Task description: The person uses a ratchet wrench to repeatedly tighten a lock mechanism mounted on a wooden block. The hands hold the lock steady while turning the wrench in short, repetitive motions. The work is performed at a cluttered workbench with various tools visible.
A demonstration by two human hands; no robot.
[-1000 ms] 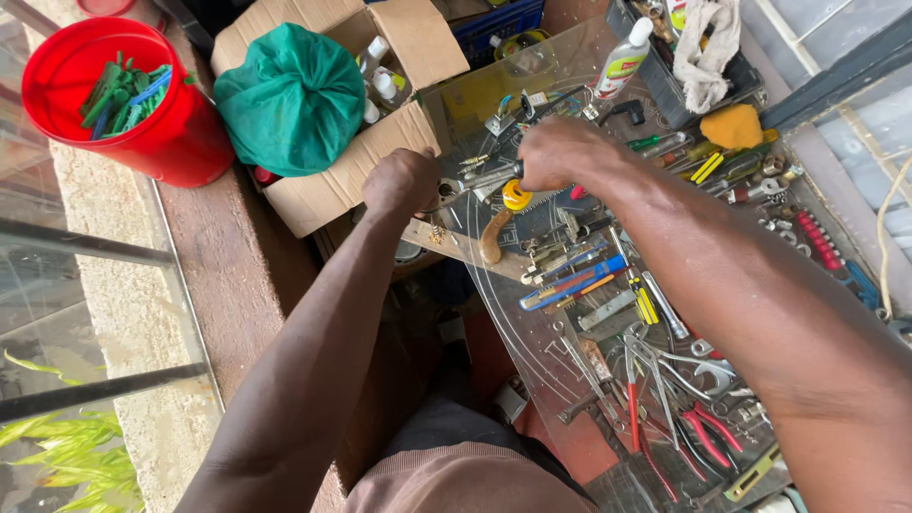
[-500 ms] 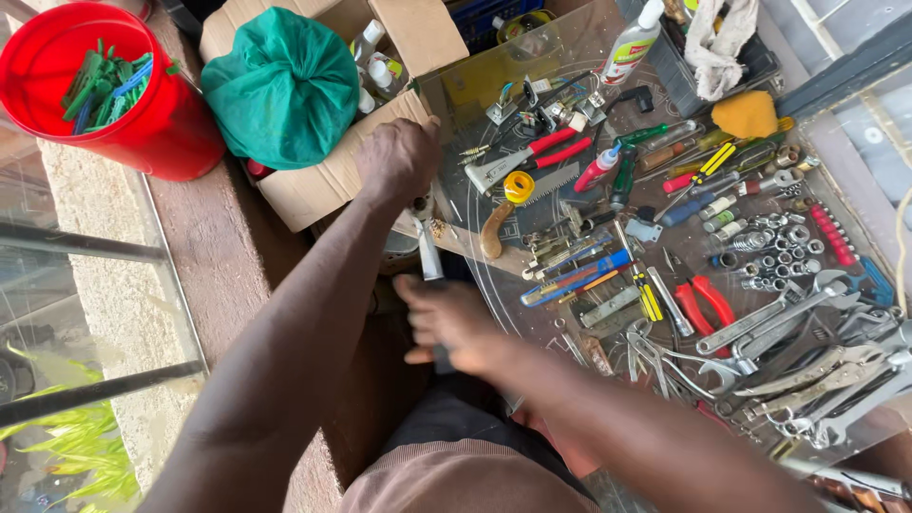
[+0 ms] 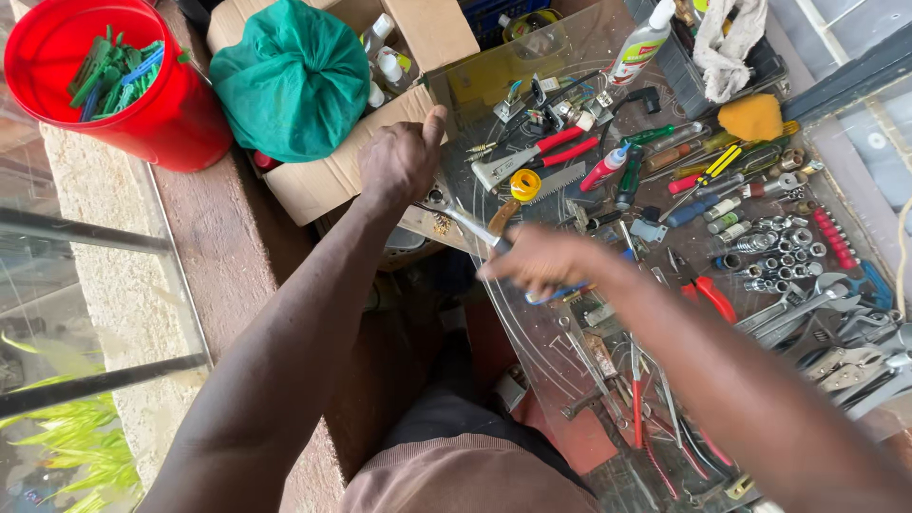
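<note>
The right hand, blurred, is closed around the shaft of a metal wrench near the near-left edge of the clear glass tabletop; something blue shows under its fingers, too smeared to name. The wrench runs slantwise up to its ring end, which lies just beside the left hand. That hand is curled into a loose fist with the thumb raised, resting at the table's left edge against the cardboard box; whether it grips anything I cannot tell.

The box holds a knotted green plastic bag and a few small white bottles, partly hidden behind the bag. Further left, a glossy red bucket contains green and blue plastic pieces.

Across the glass lie red-handled pliers, a yellow tape roll, rows of shiny sockets and heaped spanners cut off at the right edge.
</note>
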